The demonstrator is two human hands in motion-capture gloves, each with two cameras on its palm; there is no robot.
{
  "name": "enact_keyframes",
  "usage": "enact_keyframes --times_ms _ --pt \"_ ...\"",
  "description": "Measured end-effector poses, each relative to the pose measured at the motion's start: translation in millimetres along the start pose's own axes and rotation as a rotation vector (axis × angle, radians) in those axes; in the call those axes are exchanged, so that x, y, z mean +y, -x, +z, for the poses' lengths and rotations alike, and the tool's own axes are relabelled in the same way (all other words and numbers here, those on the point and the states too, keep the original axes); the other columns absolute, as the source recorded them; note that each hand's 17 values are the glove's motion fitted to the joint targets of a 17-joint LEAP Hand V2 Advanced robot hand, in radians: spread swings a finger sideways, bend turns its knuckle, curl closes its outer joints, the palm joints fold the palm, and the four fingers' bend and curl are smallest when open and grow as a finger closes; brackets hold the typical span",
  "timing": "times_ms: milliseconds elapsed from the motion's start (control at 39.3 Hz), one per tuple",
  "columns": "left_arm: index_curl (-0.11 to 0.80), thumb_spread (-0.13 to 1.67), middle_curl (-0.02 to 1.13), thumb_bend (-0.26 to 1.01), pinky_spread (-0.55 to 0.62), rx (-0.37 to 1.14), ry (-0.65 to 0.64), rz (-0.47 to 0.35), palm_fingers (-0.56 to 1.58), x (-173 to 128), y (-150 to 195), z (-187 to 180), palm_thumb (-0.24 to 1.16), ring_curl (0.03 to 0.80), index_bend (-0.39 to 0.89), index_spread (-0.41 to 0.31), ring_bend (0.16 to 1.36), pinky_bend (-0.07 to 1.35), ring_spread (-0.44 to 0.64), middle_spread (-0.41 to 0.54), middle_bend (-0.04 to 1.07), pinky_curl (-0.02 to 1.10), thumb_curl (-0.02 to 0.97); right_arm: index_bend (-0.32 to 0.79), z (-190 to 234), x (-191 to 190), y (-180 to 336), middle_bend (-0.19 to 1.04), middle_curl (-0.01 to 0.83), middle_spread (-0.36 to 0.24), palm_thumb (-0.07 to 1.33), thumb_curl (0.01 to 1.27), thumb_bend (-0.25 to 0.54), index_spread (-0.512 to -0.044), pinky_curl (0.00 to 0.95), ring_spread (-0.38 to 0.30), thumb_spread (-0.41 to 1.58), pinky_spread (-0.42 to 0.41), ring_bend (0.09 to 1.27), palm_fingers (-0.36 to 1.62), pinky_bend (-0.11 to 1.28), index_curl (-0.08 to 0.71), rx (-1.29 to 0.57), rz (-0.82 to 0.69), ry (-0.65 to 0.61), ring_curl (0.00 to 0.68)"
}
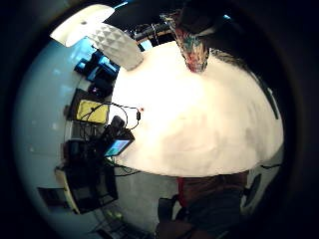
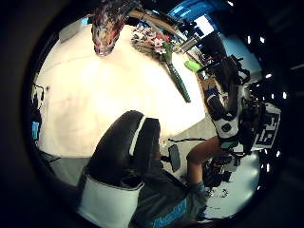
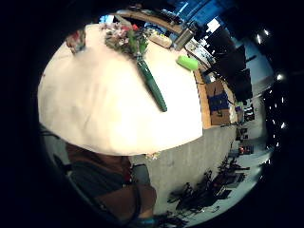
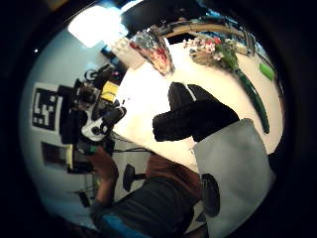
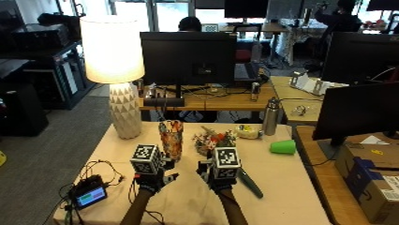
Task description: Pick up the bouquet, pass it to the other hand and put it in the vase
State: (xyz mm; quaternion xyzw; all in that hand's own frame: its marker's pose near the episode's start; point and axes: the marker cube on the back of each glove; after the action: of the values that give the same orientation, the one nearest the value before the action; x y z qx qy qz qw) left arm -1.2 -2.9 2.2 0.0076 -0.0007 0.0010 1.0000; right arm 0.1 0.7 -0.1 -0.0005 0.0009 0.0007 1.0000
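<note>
A colourful glass vase (image 5: 171, 135) stands upright on the cream tablecloth (image 5: 187, 201). Just to its right lies the bouquet (image 5: 212, 139), flowers toward the back, its green wrapped stem (image 5: 249, 183) running to the front right. My left hand (image 5: 151, 180) hovers in front of the vase with fingers spread and nothing in it. My right hand (image 5: 216, 180) hovers just left of the stem, also holding nothing. The palm views show the vase (image 2: 107, 26), the bouquet (image 3: 126, 38) and its stem (image 3: 152, 85) lying apart from both hands, and the relaxed right fingers (image 4: 193, 119).
A lit lamp (image 5: 118, 70) stands at the back left corner. A green cup (image 5: 284, 146), a metal bottle (image 5: 270, 117) and a tape roll (image 5: 249, 132) sit at the back right. A small screen device (image 5: 90, 194) with cables lies at the front left.
</note>
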Motion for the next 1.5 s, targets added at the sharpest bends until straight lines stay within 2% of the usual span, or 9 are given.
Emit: enact_keyframes --times_ms 76,178,407,611,840,1119,1247,1348,1501 --pt "0.056 0.53 0.09 0.06 0.25 0.005 -0.010 0.002 0.41 -2.4 0.1 2.2 0.13 0.119 0.12 -0.056 0.46 0.37 0.17 0.051 0.20 0.11 0.054 0.15 0.5 1.2 -1.8 0.27 0.092 0.027 0.42 0.10 0.267 -0.229 0.106 0.091 0.57 0.196 0.27 0.32 0.35 0.068 0.010 0.003 0.002 0.072" --pt "0.090 0.71 0.14 0.04 0.33 0.010 0.007 0.007 0.37 -2.8 -1.0 3.6 0.14 0.168 0.13 -0.071 0.50 0.39 0.22 0.064 0.20 0.16 0.083 0.15 1.7 2.0 -5.6 0.27 0.133 0.035 0.46 0.13 0.270 -0.290 0.153 0.120 0.78 0.252 0.29 0.29 0.37 0.110 0.013 0.005 -0.001 0.112" --pt "0.147 0.91 0.20 -0.01 0.41 0.020 0.017 0.011 0.34 -9.3 -4.6 9.9 0.15 0.208 0.14 -0.085 0.53 0.40 0.28 0.078 0.20 0.21 0.141 0.15 -0.3 3.4 -6.9 0.27 0.197 0.042 0.49 0.18 0.232 -0.349 0.207 0.156 1.03 0.309 0.30 0.26 0.37 0.160 -0.006 0.007 -0.006 0.154" --pt "0.183 0.97 0.24 -0.02 0.44 0.035 0.010 0.026 0.32 -9.9 -20.8 8.6 0.15 0.224 0.14 -0.089 0.54 0.41 0.30 0.083 0.19 0.24 0.178 0.14 -2.7 8.3 -20.9 0.26 0.235 0.045 0.51 0.21 0.185 -0.367 0.239 0.169 1.12 0.327 0.32 0.25 0.37 0.191 0.005 0.016 0.001 0.180" --pt "0.214 1.00 0.27 -0.02 0.45 0.053 -0.010 0.018 0.30 -2.9 -1.4 2.4 0.14 0.239 0.14 -0.090 0.55 0.41 0.31 0.088 0.19 0.26 0.208 0.16 3.8 6.3 -13.4 0.24 0.263 0.045 0.53 0.24 0.136 -0.368 0.265 0.175 1.16 0.334 0.31 0.23 0.37 0.221 0.004 -0.009 0.001 0.201" --pt "0.238 1.01 0.29 -0.03 0.46 0.103 -0.073 0.018 0.28 2.6 0.7 1.8 0.14 0.253 0.14 -0.088 0.56 0.40 0.32 0.095 0.19 0.28 0.233 0.09 11.5 14.0 -78.5 0.22 0.289 0.054 0.55 0.27 0.068 -0.361 0.317 0.191 1.17 0.340 0.31 0.13 0.46 0.211 -0.032 0.059 -0.094 0.221" --pt "0.245 1.01 0.30 -0.03 0.46 0.113 -0.069 0.000 0.28 10.3 -3.9 -5.4 0.14 0.258 0.13 -0.083 0.57 0.40 0.32 0.097 0.19 0.29 0.241 0.10 29.8 12.0 -112.1 0.22 0.300 0.057 0.56 0.28 0.039 -0.359 0.330 0.207 1.16 0.339 0.30 0.09 0.49 0.203 -0.055 0.106 -0.129 0.223" --pt "0.248 1.02 0.31 -0.03 0.46 0.113 -0.067 0.012 0.27 7.0 -0.9 1.4 0.13 0.262 0.13 -0.081 0.57 0.40 0.32 0.098 0.19 0.30 0.247 0.11 63.3 3.9 -152.8 0.22 0.305 0.058 0.58 0.30 0.025 -0.353 0.339 0.215 1.15 0.340 0.31 0.08 0.51 0.201 -0.077 0.184 -0.131 0.227" --pt "0.253 1.01 0.32 -0.03 0.46 0.127 -0.067 0.022 0.27 5.8 -2.7 6.2 0.13 0.267 0.13 -0.080 0.58 0.40 0.32 0.099 0.19 0.31 0.253 0.12 117.9 -2.2 -196.4 0.24 0.319 0.053 0.62 0.31 0.010 -0.344 0.343 0.215 1.14 0.338 0.31 0.12 0.53 0.202 -0.103 0.307 0.012 0.230"
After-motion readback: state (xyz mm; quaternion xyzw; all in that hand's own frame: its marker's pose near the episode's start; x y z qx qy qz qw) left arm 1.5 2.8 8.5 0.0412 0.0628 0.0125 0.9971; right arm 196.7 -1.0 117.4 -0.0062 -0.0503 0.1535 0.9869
